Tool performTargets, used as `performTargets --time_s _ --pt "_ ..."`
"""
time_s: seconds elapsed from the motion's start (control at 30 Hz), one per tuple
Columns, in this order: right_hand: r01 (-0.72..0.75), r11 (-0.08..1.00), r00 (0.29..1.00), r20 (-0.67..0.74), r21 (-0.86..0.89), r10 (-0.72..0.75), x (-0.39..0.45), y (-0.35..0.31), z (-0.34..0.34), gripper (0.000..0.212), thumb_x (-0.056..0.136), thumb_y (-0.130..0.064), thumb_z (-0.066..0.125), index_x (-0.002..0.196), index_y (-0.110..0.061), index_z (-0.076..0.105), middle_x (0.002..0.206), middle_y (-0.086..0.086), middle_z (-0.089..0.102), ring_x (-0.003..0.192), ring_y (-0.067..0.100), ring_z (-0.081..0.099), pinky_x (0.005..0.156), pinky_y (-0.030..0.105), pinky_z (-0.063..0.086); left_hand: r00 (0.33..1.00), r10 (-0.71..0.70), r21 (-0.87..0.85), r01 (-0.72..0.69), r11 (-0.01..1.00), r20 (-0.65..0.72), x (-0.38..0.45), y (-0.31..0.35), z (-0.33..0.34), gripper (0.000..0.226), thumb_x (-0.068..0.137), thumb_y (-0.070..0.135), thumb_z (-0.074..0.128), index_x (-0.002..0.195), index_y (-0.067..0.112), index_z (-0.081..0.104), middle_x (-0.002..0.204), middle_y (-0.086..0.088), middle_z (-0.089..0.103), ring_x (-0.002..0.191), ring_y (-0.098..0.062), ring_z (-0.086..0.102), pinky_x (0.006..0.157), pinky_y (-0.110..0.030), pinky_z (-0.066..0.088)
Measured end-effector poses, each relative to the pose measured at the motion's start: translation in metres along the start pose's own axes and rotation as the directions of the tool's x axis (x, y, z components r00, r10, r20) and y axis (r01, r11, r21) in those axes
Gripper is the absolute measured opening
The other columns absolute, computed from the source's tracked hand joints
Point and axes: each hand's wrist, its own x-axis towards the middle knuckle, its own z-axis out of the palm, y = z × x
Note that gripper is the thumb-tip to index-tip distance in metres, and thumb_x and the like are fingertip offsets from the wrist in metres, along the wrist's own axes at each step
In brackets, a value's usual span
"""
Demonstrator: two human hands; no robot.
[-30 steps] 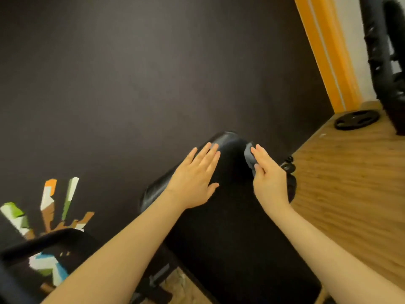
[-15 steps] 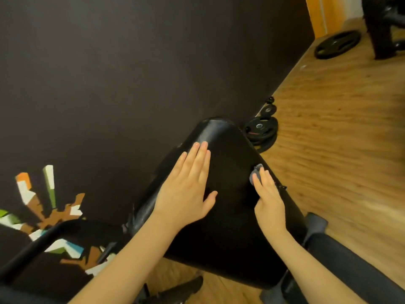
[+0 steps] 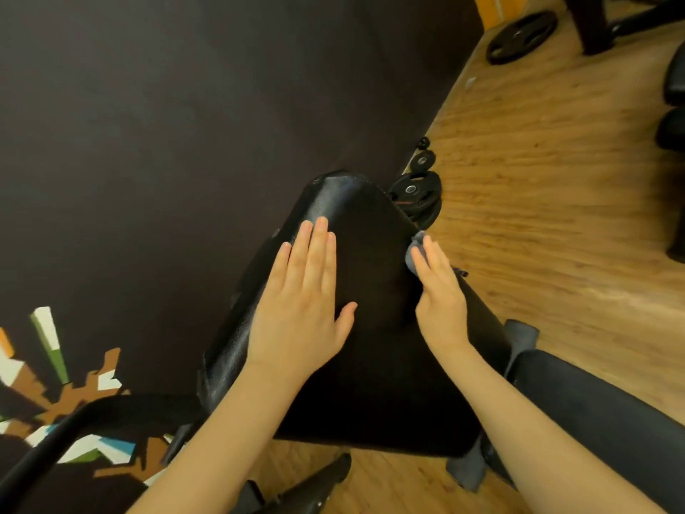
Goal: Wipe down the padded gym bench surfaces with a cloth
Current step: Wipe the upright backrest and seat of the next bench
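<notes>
Along the pad's (image 3: 370, 328) right edge my right hand (image 3: 441, 302) pressed the cloth (image 3: 413, 250), fingers straight; my left hand (image 3: 300, 309) lay flat on top; most of the surface looked unwiped.

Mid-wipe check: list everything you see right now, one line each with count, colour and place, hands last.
pad: one, black, centre, narrow end toward the wall
cloth: one, grey, on the pad's right edge under the right fingers
second pad: one, black, lower right
plates: a small stack, black, on the floor beyond the pad
large plate: one, black, on the floor at top right
floor: wood-brown, right side
wall: dark, with a coloured pattern at lower left
left hand: flat on the pad, fingers straight
right hand: presses the cloth against the pad's edge
</notes>
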Motion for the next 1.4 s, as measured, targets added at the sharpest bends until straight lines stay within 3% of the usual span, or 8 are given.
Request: performTargets --time_s 0.17,0.47,0.63,0.73,0.83,1.1,1.23,1.4 --pt "-0.570 0.818 0.822 0.044 0.075 0.568 -0.044 0.061 -0.011 0.056 0.088 0.016 0.040 0.138 -0.009 0.043 0.148 0.003 0.035 0.137 0.021 0.032 0.113 0.035 0.028 0.999 -0.011 0.021 0.012 1.000 -0.045 -0.001 0.001 0.001 0.090 0.086 0.051 0.051 0.145 -0.004 0.012 0.155 -0.024 0.019 0.144 -0.035 0.016 0.115 -0.043 0.009" --pt "0.103 0.986 0.994 -0.056 0.129 -0.097 0.014 -0.027 -0.004 0.049 0.086 0.009 0.047 0.134 0.000 0.043 0.142 0.010 0.039 0.135 0.027 0.034 0.111 0.034 0.030 0.992 -0.116 -0.143 0.107 0.984 -0.055 0.008 0.063 0.023 0.088 0.078 0.038 0.065 0.144 -0.006 0.028 0.153 -0.024 0.024 0.143 -0.035 0.019 0.114 -0.042 0.006" --pt "-0.110 0.989 0.994 -0.001 0.095 0.110 -0.031 0.070 0.002 0.053 0.084 0.015 0.042 0.134 -0.004 0.046 0.142 0.002 0.034 0.134 0.023 0.034 0.110 0.023 0.028 0.972 -0.234 -0.115 0.234 0.965 0.016 0.014 0.087 0.034 0.088 0.082 0.037 0.056 0.147 -0.005 0.015 0.156 -0.022 0.013 0.143 -0.034 0.004 0.115 -0.045 0.003" --pt "-0.606 0.786 0.796 0.107 0.123 0.596 -0.072 0.138 -0.009 0.049 0.092 0.011 0.043 0.135 -0.011 0.045 0.145 0.001 0.037 0.135 0.020 0.034 0.104 0.010 0.027 0.953 -0.299 -0.154 0.302 0.941 0.048 0.016 0.104 0.037 0.090 0.080 0.035 0.059 0.147 -0.005 0.015 0.156 -0.023 0.012 0.143 -0.036 0.003 0.114 -0.046 0.004" --pt "-0.832 0.554 0.549 0.204 0.035 0.811 -0.084 0.175 -0.024 0.044 0.094 0.006 0.043 0.133 -0.012 0.050 0.142 0.005 0.044 0.129 0.026 0.043 0.105 0.029 0.036 0.937 -0.331 -0.192 0.347 0.918 0.108 0.015 0.127 0.044 0.090 0.078 0.034 0.060 0.146 -0.006 0.017 0.155 -0.023 0.011 0.143 -0.037 0.004 0.113 -0.047 0.007" --pt "-0.299 0.936 0.947 0.175 0.188 0.268 -0.050 0.094 -0.010 0.056 0.092 0.002 0.046 0.140 -0.016 0.027 0.147 -0.007 0.021 0.139 0.007 0.019 0.113 0.019 0.019 0.900 -0.375 -0.232 0.423 0.876 0.223 -0.003 0.170 0.062 0.095 0.076 0.032 0.066 0.145 -0.004 0.011 0.152 -0.022 0.008 0.141 -0.038 0.002 0.109 -0.051 0.012" --pt "-0.309 0.944 0.935 0.218 0.115 0.280 -0.072 0.134 0.000 0.062 0.091 0.008 0.041 0.143 -0.018 0.017 0.150 -0.004 0.014 0.140 0.009 0.011 0.113 0.014 0.015 0.889 -0.393 -0.212 0.442 0.872 0.235 -0.002 0.176 0.067 0.093 0.078 0.033 0.064 0.145 -0.005 0.011 0.151 -0.023 0.007 0.140 -0.038 0.001 0.108 -0.053 0.010" --pt "-0.706 0.708 0.685 0.239 -0.012 0.688 -0.105 0.186 -0.009 0.055 0.098 -0.002 0.036 0.148 -0.019 0.020 0.154 -0.007 0.019 0.140 0.011 0.019 0.107 0.013 0.017 0.894 -0.382 -0.199 0.429 0.881 0.235 -0.004 0.180 0.074 0.091 0.080 0.035 0.061 0.145 -0.005 0.011 0.151 -0.023 0.006 0.139 -0.040 0.004 0.109 -0.053 0.010"
